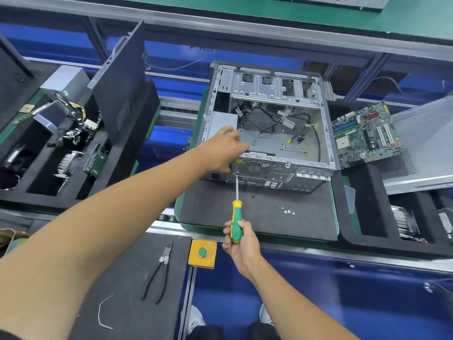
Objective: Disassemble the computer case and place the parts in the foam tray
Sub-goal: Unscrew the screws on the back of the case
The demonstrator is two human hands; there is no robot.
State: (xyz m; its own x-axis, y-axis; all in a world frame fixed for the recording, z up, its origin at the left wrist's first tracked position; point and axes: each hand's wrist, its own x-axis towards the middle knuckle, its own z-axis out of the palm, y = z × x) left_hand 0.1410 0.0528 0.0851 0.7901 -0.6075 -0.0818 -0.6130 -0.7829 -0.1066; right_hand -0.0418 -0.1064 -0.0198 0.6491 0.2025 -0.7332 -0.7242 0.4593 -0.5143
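Computer case (274,133) lies open-side up on a dark foam mat (257,217), silver interior holding loose cables.
Left hand (220,150) grips its rear corner; right hand (241,244) grips a green-yellow screwdriver (236,217), tip at the case's rear panel.

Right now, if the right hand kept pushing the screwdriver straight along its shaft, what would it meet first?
The right hand aims the screwdriver at the computer case; its tip appears already seated on the rear panel beside the fan grille, probably on a screw. Depth is unclear.
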